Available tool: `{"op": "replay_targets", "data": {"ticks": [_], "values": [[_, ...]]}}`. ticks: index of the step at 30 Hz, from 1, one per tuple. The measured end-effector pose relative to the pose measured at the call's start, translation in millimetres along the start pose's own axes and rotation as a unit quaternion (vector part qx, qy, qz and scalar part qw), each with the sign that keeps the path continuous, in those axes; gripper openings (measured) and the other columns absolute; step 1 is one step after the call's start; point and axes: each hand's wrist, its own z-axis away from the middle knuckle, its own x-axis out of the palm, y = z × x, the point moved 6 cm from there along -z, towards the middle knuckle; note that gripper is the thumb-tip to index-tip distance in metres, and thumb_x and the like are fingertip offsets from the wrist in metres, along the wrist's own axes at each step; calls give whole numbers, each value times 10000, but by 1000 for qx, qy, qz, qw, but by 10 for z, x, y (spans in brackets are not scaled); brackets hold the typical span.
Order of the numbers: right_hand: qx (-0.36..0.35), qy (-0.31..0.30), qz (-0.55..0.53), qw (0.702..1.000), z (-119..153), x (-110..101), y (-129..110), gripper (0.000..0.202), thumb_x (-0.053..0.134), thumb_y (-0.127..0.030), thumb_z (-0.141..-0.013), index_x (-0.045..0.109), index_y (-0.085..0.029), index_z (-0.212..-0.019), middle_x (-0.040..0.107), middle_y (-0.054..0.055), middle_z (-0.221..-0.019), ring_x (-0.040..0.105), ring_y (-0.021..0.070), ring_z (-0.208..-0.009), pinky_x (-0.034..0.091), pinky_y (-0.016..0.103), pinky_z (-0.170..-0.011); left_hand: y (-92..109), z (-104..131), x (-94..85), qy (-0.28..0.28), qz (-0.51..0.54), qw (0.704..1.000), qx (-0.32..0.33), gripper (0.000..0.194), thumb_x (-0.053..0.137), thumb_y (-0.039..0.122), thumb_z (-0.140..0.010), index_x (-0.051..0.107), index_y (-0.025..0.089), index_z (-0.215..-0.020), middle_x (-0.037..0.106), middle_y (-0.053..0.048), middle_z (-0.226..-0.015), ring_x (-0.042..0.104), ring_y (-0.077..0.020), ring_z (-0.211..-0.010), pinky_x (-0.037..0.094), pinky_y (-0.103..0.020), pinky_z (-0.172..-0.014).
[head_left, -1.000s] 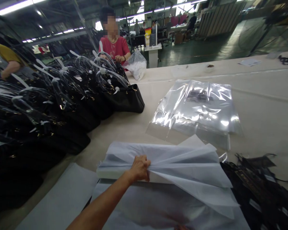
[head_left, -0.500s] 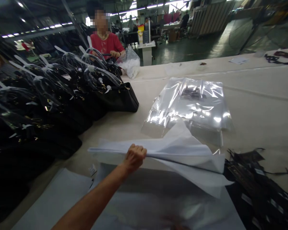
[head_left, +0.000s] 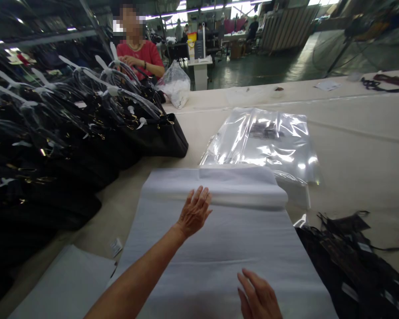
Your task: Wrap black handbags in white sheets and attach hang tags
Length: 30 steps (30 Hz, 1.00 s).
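Spread out in front of me is a large sheet of white paper (head_left: pixel 173 274), with a raised fold running across its far part. My left hand (head_left: pixel 194 212) lies on the sheet near that fold, fingers stretched out and holding nothing. Lower down and to the right, my right hand (head_left: pixel 257 294) is over the same paper with its fingers apart; the frame's bottom edge cuts off its wrist. Just past the sheet's far edge lies a stack of clear plastic bags (head_left: pixel 269 146), shiny and flat on the table.
Several black handbags (head_left: pixel 166 137) with wrapped handles crowd the left. More white paper (head_left: pixel 69 283) lies lower left, beside a small packet (head_left: pixel 116 247). Black strapped pieces with labels (head_left: pixel 349 261) are heaped at right. Across the table (head_left: pixel 362 146), a person in red (head_left: pixel 149 55) stands near a plastic bag of white material (head_left: pixel 177 86).
My left hand has let go of the gathered paper edge and opened. The sheet now lies spread out toward the plastic bags. My right hand has come into clearer view at the bottom.
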Motion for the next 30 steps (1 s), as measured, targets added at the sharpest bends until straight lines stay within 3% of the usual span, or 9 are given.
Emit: {"op": "replay_targets", "data": {"ticks": [4, 8, 11, 13, 18, 22, 23, 27, 30], "values": [[-6, 46, 11, 999, -1113, 48, 393, 373, 465, -167, -900, 453, -156, -1272, 566, 126, -1212, 485, 213, -1189, 393, 392, -1009, -225, 207, 403, -38, 0, 998, -59, 505, 381, 370, -918, 354, 163, -1377, 336, -147, -1453, 182, -309, -1388, 187, -521, -1113], [16, 21, 108, 994, -1717, 570, 880, 412, 453, -278, -917, 412, -169, -1312, 434, 149, -1365, 301, 296, -1329, 270, 525, -1065, -546, 96, 621, -40, 6, 992, -117, 583, 437, 492, -876, 309, 273, -1401, 248, -130, -1494, 144, -361, -1387, 133, -629, -1078], [62, -43, 143, 987, -1790, 977, 1218, 457, 413, -377, -918, 426, -154, -1317, 396, 165, -1395, 280, 329, -1330, 244, 551, -1056, -651, 20, 738, -56, 29, 990, -122, 626, 446, 545, -854, 282, 303, -1408, 200, -112, -1513, 129, -358, -1391, 114, -633, -1081], [59, -70, 143, 985, -1796, 1078, 1305, 475, 394, -412, -919, 449, -144, -1307, 403, 174, -1389, 302, 326, -1316, 250, 529, -1054, -677, 2, 776, -69, 44, 989, -121, 639, 433, 562, -853, 274, 296, -1412, 205, -115, -1511, 136, -352, -1390, 126, -628, -1080], [88, -36, 173, 980, -1861, 958, 1389, 534, 326, -486, -927, 423, -159, -1337, 354, 172, -1423, 256, 343, -1333, 211, 555, -1052, -796, -30, 709, -51, 34, 983, -171, 644, 435, 543, -861, 253, 286, -1423, 176, -119, -1519, 86, -362, -1396, 76, -634, -1080], [136, -115, 172, 969, -1922, 1059, 1564, 607, 245, -561, -915, 481, -152, -1296, 437, 178, -1360, 354, 360, -1258, 273, 575, -997, -911, -142, 723, -184, 101, 961, -181, 692, 455, 645, -800, 310, 324, -1395, 231, -113, -1504, 165, -404, -1369, 175, -668, -1030], [149, -128, 164, 967, -1951, 1067, 1609, 635, 251, -595, -901, 489, -151, -1287, 467, 176, -1331, 391, 354, -1226, 294, 567, -983, -960, -171, 698, -190, 104, 957, -191, 660, 426, 627, -826, 312, 315, -1396, 261, -114, -1494, 197, -389, -1364, 200, -648, -1033], [177, -81, 165, 967, -2113, 1018, 1708, 659, 283, -598, -902, 415, -126, -1343, 438, 181, -1347, 364, 339, -1251, 261, 559, -1014, -1147, -211, 672, -87, 51, 968, -231, 605, 367, 545, -888, 251, 287, -1423, 220, -113, -1508, 135, -358, -1386, 117, -618, -1075], [193, -122, 154, 961, -2179, 1173, 1790, 606, 303, -533, -927, 377, -129, -1372, 353, 191, -1412, 274, 362, -1310, 220, 591, -1029, -1167, -188, 918, -132, 71, 963, -224, 651, 405, 586, -855, 230, 320, -1423, 117, -89, -1536, 25, -368, -1397, 41, -640, -1070]]}}
